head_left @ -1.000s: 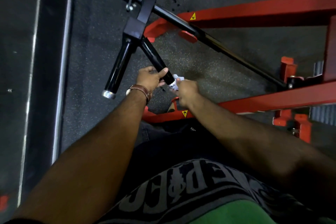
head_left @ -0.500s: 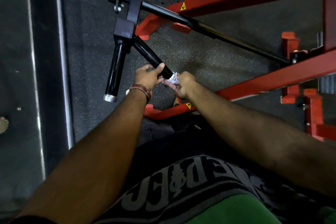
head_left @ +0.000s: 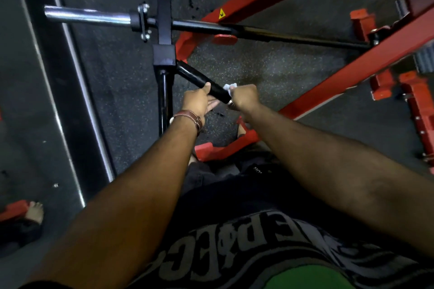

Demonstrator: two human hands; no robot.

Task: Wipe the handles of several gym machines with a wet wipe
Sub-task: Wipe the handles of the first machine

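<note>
At frame centre, the black handle (head_left: 202, 80) is touched by the relaxed left hand (head_left: 196, 102); the wipe (head_left: 229, 87) is clenched against its end by the right hand (head_left: 244, 97).

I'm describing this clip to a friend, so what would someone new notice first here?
Mid-frame, the right hand grips a white wet wipe against the end of an angled black handle, while the left hand steadies that handle from the other side. Bright red frame beams slant across the right half, and a chrome bar juts out at upper left.
</note>
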